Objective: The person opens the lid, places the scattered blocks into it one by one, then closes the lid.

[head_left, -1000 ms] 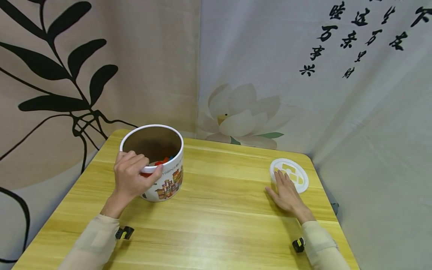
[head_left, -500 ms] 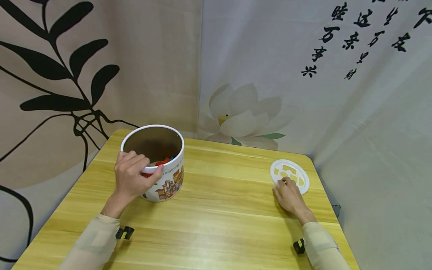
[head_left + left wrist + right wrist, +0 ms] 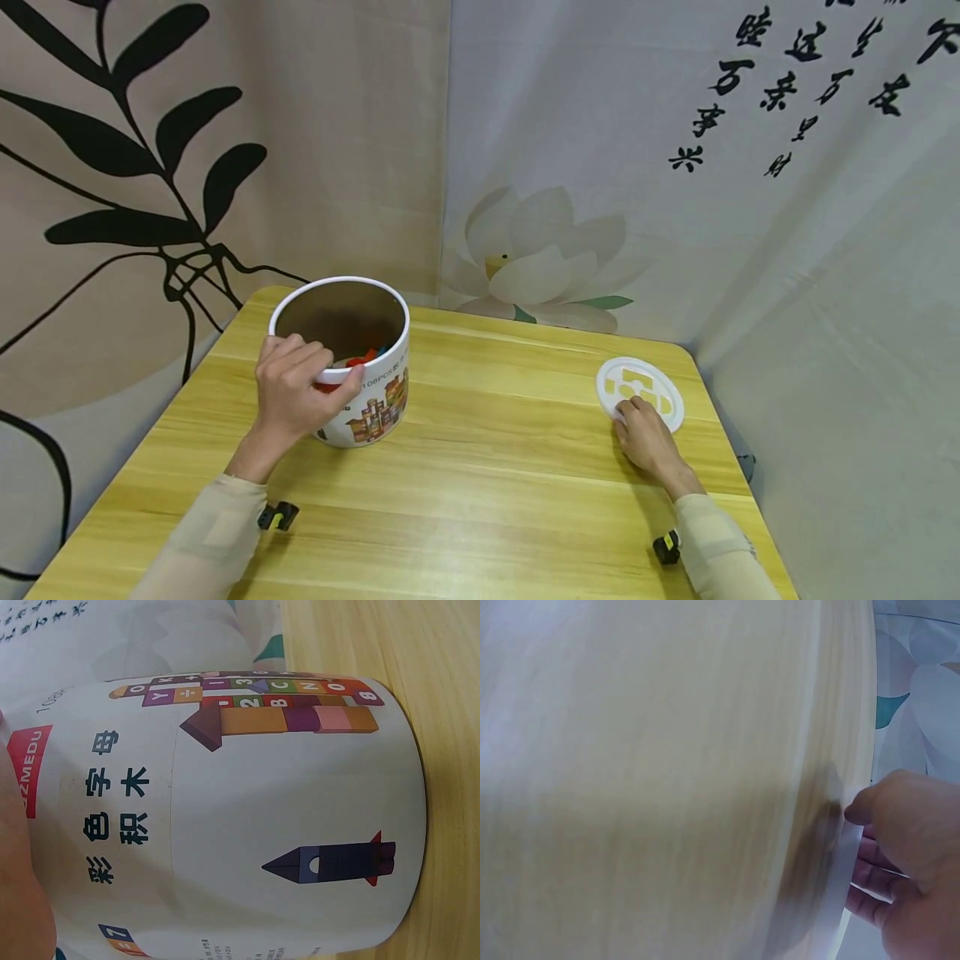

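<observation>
A white round bucket (image 3: pixel 378 396) printed with building-block pictures stands at the left of the table. My left hand (image 3: pixel 292 387) grips its near rim, fingers over the edge and thumb along the outside. Red and blue pieces (image 3: pixel 363 358) show inside, mostly hidden by the wall and hand. In the left wrist view the bucket's printed side (image 3: pixel 225 787) fills most of the picture. At the right lies a white round lid (image 3: pixel 660 379) with cut-out openings. My right hand (image 3: pixel 648 437) pinches its near edge; in the right wrist view the thumb and fingers (image 3: pixel 874 877) are at that edge.
A yellow wood-grain table (image 3: pixel 480 500) carries the bucket and lid. Behind it hang printed cloths, one with a dark plant (image 3: pixel 112 229), the other with a pale flower (image 3: pixel 547 250) and black characters.
My right hand's spread fingers have drawn back from over the lid and curled onto its near edge. Recently the lid has shifted slightly left. The left hand keeps its grip on the bucket.
</observation>
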Demonstrator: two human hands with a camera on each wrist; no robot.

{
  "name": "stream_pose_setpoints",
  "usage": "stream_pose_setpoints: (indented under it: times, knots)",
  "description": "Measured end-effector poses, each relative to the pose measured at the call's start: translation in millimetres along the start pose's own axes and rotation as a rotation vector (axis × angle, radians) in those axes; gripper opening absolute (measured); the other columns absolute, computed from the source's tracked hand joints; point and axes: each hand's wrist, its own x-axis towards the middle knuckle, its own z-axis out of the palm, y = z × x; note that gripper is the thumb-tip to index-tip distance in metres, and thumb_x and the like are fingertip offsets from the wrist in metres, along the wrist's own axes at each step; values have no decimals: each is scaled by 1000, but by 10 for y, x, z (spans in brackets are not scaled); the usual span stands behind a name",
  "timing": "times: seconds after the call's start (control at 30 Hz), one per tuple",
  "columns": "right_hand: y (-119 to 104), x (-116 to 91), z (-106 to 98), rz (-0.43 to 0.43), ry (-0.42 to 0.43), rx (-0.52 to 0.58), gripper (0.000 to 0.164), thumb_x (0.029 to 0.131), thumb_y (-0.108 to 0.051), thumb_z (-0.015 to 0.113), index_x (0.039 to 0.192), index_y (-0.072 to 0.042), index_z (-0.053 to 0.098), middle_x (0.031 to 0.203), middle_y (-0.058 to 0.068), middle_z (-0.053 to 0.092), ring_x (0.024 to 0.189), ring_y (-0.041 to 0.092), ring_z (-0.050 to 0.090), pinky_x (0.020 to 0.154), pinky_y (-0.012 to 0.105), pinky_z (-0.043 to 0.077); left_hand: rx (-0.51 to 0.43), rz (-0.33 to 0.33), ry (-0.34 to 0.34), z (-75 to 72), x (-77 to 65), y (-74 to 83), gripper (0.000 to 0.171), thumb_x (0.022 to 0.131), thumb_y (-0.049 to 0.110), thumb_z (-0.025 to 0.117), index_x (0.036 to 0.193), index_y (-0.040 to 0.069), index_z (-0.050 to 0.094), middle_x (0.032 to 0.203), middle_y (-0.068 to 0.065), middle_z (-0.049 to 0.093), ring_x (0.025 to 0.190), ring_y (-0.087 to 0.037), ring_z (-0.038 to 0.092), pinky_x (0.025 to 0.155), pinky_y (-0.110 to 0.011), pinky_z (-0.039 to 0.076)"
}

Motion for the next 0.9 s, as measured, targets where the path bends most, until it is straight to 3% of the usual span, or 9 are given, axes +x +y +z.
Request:
stream_pose_setpoints:
  times: [0.17, 0.37, 0.6, 0.9]
  knots:
    - [-28, 17, -24, -6, 35, 28, 17, 86, -5, 72, 99, 5, 69, 94, 15, 63, 90, 34, 61, 77, 49, 52, -5, 4, 14, -3, 14, 22, 47, 75, 37, 65, 48, 13, 35, 44, 5, 31, 46, -19, 29, 55, -47, 28]
    - [-227, 147, -122, -86, 105, 68, 18, 84, -7, 73, 97, 4, 68, 93, 14, 64, 85, 30, 61, 75, 47, 52, -1, 3, 17, -1, 18, 18, 48, 76, 38, 64, 48, 12, 36, 44, 3, 33, 47, -20, 29, 55, -47, 28]
    - [-643, 421, -318, -259, 190, 117, 16, 84, -8, 71, 97, 1, 69, 92, 12, 65, 83, 24, 61, 73, 43, 53, 5, -6, -4, -2, -8, -17, 49, 77, 40, 64, 48, 13, 36, 44, 2, 34, 47, -20, 29, 56, -47, 28]
    - [-1329, 812, -620, -393, 188, 237, 20, 86, -9, 68, 104, 0, 72, 99, 7, 66, 84, 18, 57, 72, 38, 52, 11, -18, -33, -10, -45, -64, 49, 78, 42, 64, 49, 13, 38, 44, 1, 37, 48, -21, 32, 57, -47, 29]
